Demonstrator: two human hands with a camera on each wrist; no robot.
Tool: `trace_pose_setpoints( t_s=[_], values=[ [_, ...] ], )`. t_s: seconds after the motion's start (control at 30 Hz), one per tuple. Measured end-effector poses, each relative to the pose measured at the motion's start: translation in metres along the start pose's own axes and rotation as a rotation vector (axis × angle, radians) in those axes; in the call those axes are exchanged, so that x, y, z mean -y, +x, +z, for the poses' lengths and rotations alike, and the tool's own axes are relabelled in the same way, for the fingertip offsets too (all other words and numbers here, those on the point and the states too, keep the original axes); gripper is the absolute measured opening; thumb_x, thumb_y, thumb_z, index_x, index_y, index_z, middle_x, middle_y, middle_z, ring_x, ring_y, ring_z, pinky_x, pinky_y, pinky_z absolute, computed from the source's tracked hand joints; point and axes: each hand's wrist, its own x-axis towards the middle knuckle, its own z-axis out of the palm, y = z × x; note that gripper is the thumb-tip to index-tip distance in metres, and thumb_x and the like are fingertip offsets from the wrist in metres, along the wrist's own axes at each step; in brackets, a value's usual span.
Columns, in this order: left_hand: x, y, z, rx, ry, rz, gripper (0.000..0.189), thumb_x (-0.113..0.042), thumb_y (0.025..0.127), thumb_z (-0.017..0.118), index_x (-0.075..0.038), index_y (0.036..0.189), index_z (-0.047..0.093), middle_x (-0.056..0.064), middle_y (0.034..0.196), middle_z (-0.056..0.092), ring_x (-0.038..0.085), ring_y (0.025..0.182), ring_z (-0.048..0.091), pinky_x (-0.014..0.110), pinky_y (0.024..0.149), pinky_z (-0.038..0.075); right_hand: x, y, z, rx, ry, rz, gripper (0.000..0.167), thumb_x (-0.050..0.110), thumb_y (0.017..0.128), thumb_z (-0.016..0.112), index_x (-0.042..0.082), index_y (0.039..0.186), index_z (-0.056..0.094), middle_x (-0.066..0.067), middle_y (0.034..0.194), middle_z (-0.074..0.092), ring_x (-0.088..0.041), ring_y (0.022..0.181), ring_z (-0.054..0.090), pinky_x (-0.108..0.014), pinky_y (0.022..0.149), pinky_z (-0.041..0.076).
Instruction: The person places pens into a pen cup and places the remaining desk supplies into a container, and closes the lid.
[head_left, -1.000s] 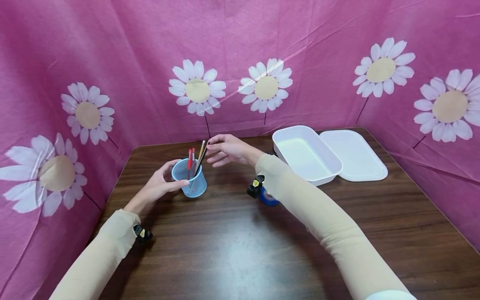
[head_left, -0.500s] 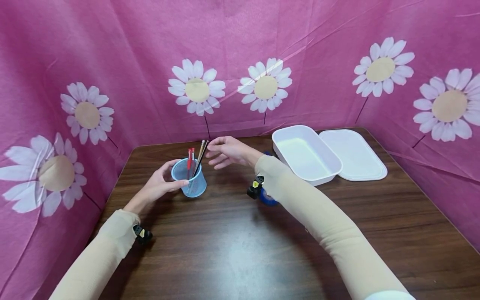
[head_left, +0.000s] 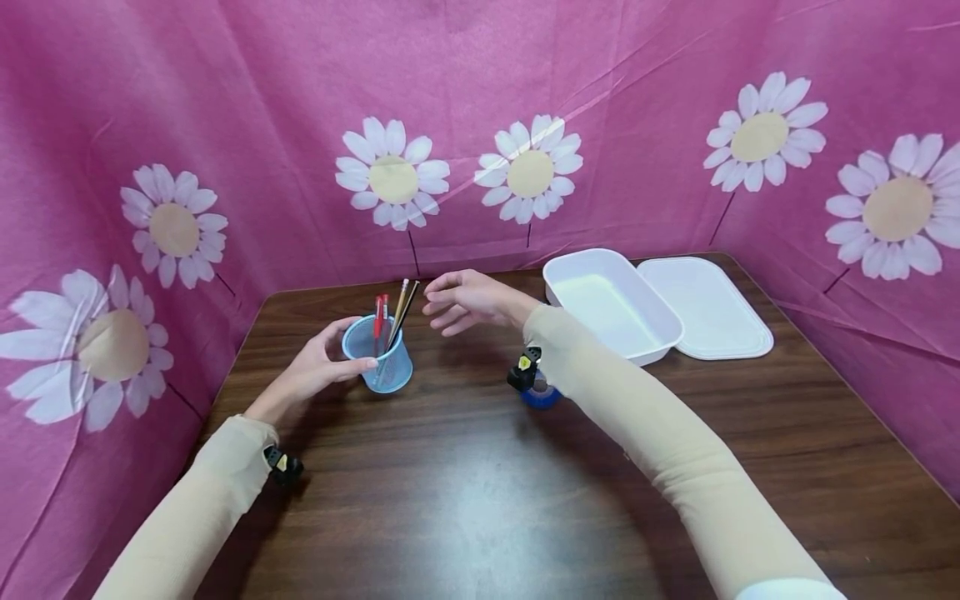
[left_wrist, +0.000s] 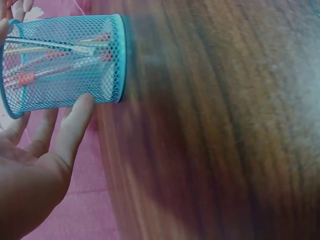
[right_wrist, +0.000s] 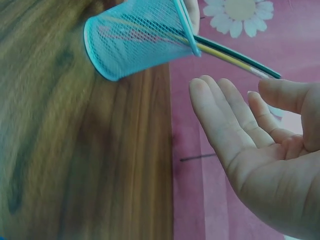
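A light blue mesh pen cup [head_left: 392,377] stands upright at the back left of the table. My left hand [head_left: 321,363] holds it from the left, thumb at the front and fingers round its far side. Inside are red pens [head_left: 378,323], a yellow pencil [head_left: 401,302] and a dark pencil [head_left: 408,305], which lean right above the rim. To the right of the cup my right hand [head_left: 474,300] hovers over the table with its fingers loosely extended. Nothing is in its grasp. In the right wrist view, the tips of the pencils [right_wrist: 245,61] come close to that hand's fingers.
A blue roll of tape [head_left: 542,398] lies under the right wrist, partly hidden by the sleeve. Behind the right forearm are a white plastic container [head_left: 615,308] without its lid and a white lid [head_left: 723,312]. A pink flowered curtain [head_left: 465,75] hangs along the table's back.
My right hand has drawn slightly right, leaving a gap to the pencils. The left hand and the cup have stayed in place.
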Motion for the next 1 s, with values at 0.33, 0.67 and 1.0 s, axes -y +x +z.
trace_pose_setpoints(
  t_s=[0.33,0.67,1.0],
  values=[
    [-0.019,-0.003,-0.006,0.048,0.126,-0.003,0.087,-0.031,0.088,0.082,-0.010,0.155,0.031,0.016,0.141,0.051,0.029,0.124,0.050,0.036,0.096,0.050,0.010,-0.027,-0.035,-0.030,-0.063,-0.023,0.030,0.017,0.107,0.054,0.002,0.133,0.052,-0.022,0.128,0.064,-0.043,0.116,0.063,-0.050,0.088,0.058],
    [-0.052,-0.008,0.003,-0.131,0.437,0.177,0.095,-0.025,0.078,0.090,-0.002,0.153,0.036,0.025,0.142,0.047,0.040,0.127,0.048,0.055,0.102,0.043,0.016,-0.083,-0.084,-0.120,-0.291,-0.114,0.039,0.018,0.105,0.060,0.003,0.139,0.050,-0.018,0.134,0.060,-0.030,0.114,0.064,-0.047,0.090,0.057],
    [-0.089,-0.019,0.049,-0.186,0.365,0.408,0.058,-0.018,0.085,0.085,-0.006,0.136,0.059,0.014,0.126,0.058,0.033,0.111,0.059,0.049,0.088,0.058,-0.007,-0.149,-0.148,-0.341,-0.581,-0.140,0.073,0.029,0.101,0.065,0.007,0.158,0.026,-0.025,0.146,0.049,-0.039,0.133,0.048,-0.053,0.107,0.044]
  ],
)
